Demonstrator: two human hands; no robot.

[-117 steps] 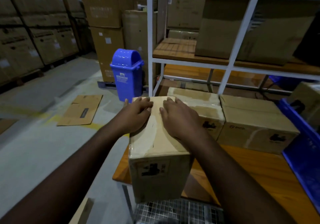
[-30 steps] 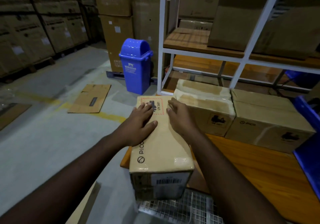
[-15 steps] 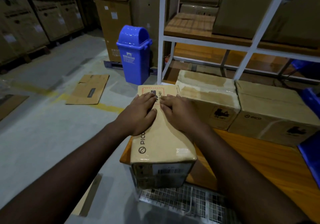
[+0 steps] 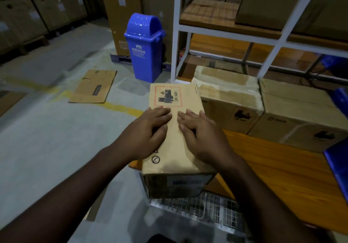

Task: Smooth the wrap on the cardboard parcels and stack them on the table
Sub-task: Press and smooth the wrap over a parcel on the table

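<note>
A wrapped cardboard parcel [image 4: 175, 96] lies lengthwise at the left corner of the wooden table [image 4: 278, 169], with a red-framed label at its far end and a barcode label on its near face. My left hand [image 4: 148, 129] and my right hand [image 4: 201, 131] press flat on its top, side by side, fingers straight and pointing away. To the right stand two more parcels: one with glossy wrap [image 4: 227, 92] touching the first, and a plainer one [image 4: 301, 111] beside it.
A blue lidded bin [image 4: 144, 47] stands on the floor beyond the table. A flattened carton [image 4: 93, 86] lies on the concrete at left. A white shelf frame [image 4: 177, 30] holding large boxes rises behind the parcels. Wire mesh [image 4: 203, 209] sits below the table's front edge; something blue [image 4: 339, 163] at right.
Both hands have slid back toward me along the parcel's top, uncovering the red-framed label at its far end. Since the earliest frame the parcel shows a different face up.
</note>
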